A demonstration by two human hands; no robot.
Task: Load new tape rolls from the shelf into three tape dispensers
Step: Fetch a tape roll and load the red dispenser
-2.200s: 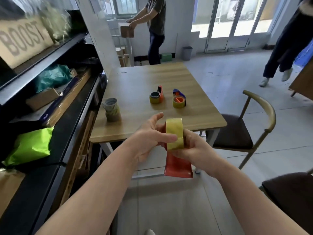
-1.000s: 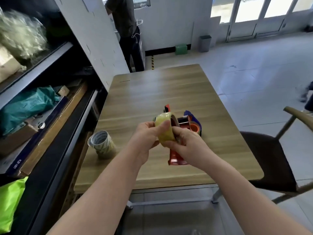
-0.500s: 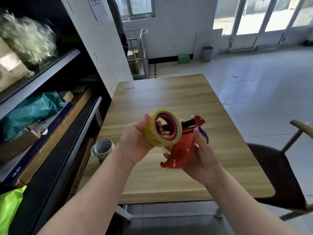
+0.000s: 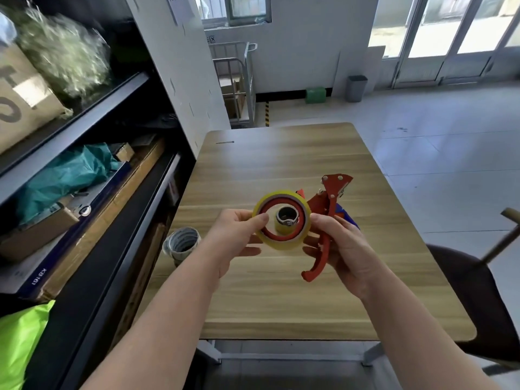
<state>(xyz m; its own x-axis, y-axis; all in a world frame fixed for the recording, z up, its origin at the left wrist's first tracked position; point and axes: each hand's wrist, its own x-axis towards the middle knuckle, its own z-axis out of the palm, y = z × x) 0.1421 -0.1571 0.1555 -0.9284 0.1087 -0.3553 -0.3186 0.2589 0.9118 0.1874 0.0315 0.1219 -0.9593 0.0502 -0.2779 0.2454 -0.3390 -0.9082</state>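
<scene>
Head view: left hand (image 4: 233, 237) pinches the left rim of the yellow tape roll (image 4: 281, 244), thumb on the front face and fingers (image 4: 249, 251) curled behind. Right hand (image 4: 340, 249) grips the handle of the red dispenser (image 4: 327, 209), thumb against the roll's right rim. Both are held in the air above the table (image 4: 281, 164), near its front half. The roll's red core sits around the dispenser hub (image 4: 287, 220), which shows off-centre in the hole, so it looks placed but not firmly seated. No tape end is visibly threaded to the cutter.

A blue dispenser (image 4: 347, 220) peeks out behind the right hand on the table; can't tell if it is loaded. No third dispenser is clearly visible. A short stack of spare rolls (image 4: 183, 243) stands at the table's left edge, beside the shelf (image 4: 112, 192).

Progress guess: one dispenser is mid-load, with seating and threading left. The state of the other two is unknown.
</scene>
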